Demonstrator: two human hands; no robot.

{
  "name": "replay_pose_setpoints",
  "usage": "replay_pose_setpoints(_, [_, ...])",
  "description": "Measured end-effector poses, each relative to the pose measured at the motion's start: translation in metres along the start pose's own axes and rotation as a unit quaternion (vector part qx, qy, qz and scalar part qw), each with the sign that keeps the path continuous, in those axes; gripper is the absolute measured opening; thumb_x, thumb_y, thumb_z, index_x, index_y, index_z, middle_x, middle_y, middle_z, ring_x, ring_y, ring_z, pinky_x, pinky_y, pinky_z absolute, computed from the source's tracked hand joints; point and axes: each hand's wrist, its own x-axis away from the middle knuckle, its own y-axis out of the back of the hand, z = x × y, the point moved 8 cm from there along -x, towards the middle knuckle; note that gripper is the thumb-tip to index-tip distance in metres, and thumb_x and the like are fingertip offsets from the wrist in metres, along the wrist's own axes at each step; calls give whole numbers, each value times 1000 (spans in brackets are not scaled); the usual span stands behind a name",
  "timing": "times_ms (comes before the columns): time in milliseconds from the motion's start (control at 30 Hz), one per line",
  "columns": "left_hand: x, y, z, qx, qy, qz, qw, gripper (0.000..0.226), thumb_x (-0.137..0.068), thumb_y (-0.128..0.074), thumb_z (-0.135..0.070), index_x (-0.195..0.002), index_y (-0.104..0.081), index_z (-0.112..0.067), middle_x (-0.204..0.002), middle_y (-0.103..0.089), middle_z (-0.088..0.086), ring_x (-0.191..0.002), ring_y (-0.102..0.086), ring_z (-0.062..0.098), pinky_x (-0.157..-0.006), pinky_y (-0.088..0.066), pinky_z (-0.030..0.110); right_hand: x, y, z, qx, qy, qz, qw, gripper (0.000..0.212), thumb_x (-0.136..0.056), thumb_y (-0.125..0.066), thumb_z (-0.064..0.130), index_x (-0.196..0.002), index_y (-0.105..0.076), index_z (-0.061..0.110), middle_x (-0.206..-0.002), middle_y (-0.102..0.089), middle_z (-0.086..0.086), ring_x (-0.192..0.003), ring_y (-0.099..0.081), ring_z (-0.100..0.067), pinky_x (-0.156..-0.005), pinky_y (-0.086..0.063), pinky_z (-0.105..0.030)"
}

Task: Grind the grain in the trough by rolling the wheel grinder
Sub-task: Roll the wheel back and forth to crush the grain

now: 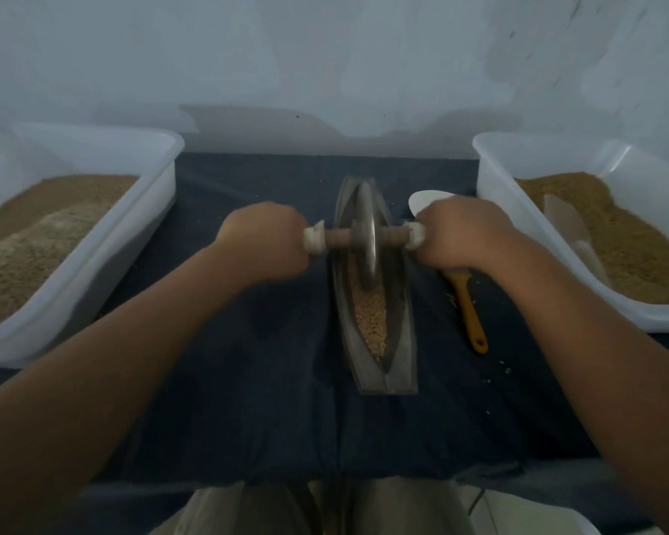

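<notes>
The wheel grinder [365, 229] stands on edge in the upper half of the boat-shaped metal trough [402, 341], at the centre of the frame. Its wooden axle [338, 238] runs left to right, square across the trough. The left hand [263, 241] is wrapped round the cloth-bound left end of the axle and the right hand [460, 233] round the right end, both fists closed tight on it, knuckles up. The hands sit level, each about as near the disc as the other.

The trough's long axis runs from upper centre down toward the bottom of the frame. Most of the visible grain [371, 318] lies below the wheel in the picture, so the next stroke looks to be a pull down-frame along that axis, with even pressure on both ends to keep the disc upright.

The fingertips are tucked out of sight. The wheel's lower rim is buried in grain, and I cannot tell whether any grain lies beyond the disc. The right hand covers part of a white spatula with an orange handle [470, 307] lying right of the trough. The picture is soft throughout.
</notes>
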Motion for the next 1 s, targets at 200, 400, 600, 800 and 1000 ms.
replay_pose_setpoints(200, [65,-14,2,21,-65,-35,997,32,-74,-48,-57,-60,-49,-28,-52,-49,-12,-46,-44,6,-45,-27,22,61,-13,6,-45,64,88,993,28,-81,-64,53,-66,-62,30,-62,-63,6,-57,-60,-8,-50,-38,-26])
replay_pose_setpoints(400, [-29,-2,11,-14,66,-60,996,26,-80,-63,-45,-70,-56,-23,-70,-57,-3,-59,-52,19,-61,-45,32,-21,8,-4,24,-22,-96,995,44,-91,-51,58,-65,-62,24,-64,-60,3,-59,-58,-18,-61,-55,-37])
replay_pose_setpoints(600, [11,0,-4,-30,-8,-29,999,23,-81,-62,-43,-68,-52,-26,-69,-58,-7,-59,-54,18,-56,-43,30,11,-7,-6,-2,-3,-51,999,33,-93,-57,50,-68,-62,30,-65,-60,8,-60,-57,-11,-53,-42,-31])
replay_pose_setpoints(800, [72,22,-24,-106,-119,-178,971,51,-62,-70,-48,-54,-22,-33,-45,-24,-16,-37,-17,3,-49,-13,14,83,-33,-8,-81,11,45,996,29,-74,-58,63,-66,-59,35,-59,-61,12,-53,-57,-1,-48,-42,-27])
replay_pose_setpoints(1000, [-34,12,0,-50,16,-59,997,33,-85,-60,-53,-71,-60,-23,-72,-60,-2,-65,-60,24,-63,-52,34,-13,-7,-11,-3,-43,-111,993,36,-90,-52,56,-67,-58,28,-64,-58,7,-59,-56,-15,-54,-42,-30])
